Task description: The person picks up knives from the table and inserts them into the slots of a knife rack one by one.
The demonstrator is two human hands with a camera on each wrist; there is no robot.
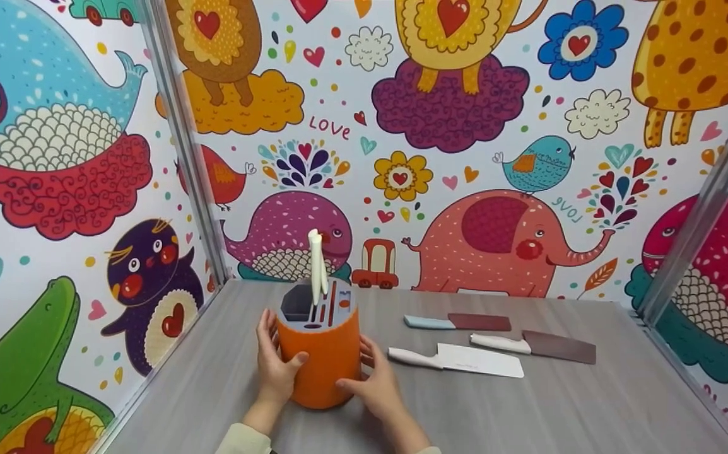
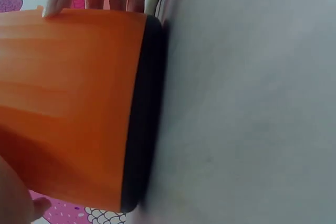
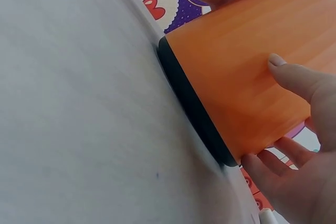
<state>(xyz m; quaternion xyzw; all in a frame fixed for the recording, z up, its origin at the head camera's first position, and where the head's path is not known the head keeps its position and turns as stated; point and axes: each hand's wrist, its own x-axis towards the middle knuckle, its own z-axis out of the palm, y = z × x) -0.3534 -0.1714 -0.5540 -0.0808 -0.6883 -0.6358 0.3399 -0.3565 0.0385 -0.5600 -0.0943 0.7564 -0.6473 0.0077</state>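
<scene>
An orange knife block (image 1: 321, 362) with a grey slotted top stands upright on the table. Out of its top rises a slim white-handled item (image 1: 317, 268), whose lower part is hidden in a slot. My left hand (image 1: 277, 369) holds the block's left side, thumb across the front. From the right, my right hand (image 1: 378, 378) grips it lower down, its thumb also on the front. Close up in the right wrist view, the right fingers (image 3: 261, 167) lie near the block's black base (image 3: 197, 106). The left wrist view shows that base (image 2: 143, 114) against the tabletop.
Right of the block lie three cleavers: one with a pale blue handle and brown blade (image 1: 479, 321), one with a white handle and brown blade (image 1: 561, 347), and one with a white blade (image 1: 481, 360). Cartoon-printed panels (image 1: 339, 151) wall the grey table (image 1: 528, 416).
</scene>
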